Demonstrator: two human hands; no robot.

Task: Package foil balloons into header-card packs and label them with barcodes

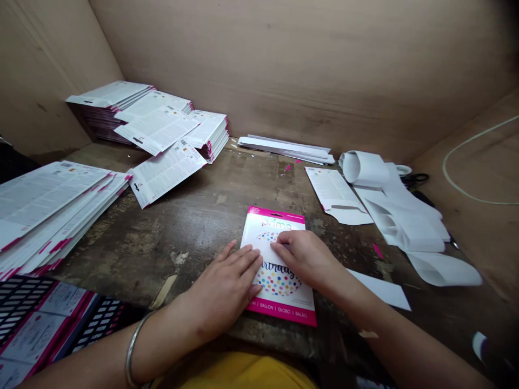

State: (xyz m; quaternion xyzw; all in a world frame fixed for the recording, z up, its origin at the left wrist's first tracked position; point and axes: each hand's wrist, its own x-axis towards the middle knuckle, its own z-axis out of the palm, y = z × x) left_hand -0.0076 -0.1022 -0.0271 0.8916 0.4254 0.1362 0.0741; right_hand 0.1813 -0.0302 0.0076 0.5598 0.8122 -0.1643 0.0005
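Note:
A flat balloon packet (279, 305) with pink bands and a dotted birthday print lies face up in front of me, its hang hole pointing away. Across the middle of its print is a small white paper slip (265, 253). My right hand (304, 259) pinches the slip's right part between thumb and curled forefinger, just above the packet. Resting flat on the packet's left edge, my left hand (227, 281) has its fingers stretched out, with fingertips by the slip's left side. Whether the slip is stuck down cannot be seen.
Stacks of packets (117, 100) stand at the back left, more (52, 200) at the left edge. Right of centre lies an open-flapped packet (334, 192) beside a curled white paper strip (409, 216). Scissors (417, 179) lie behind. A black basket (97, 324) sits lower left.

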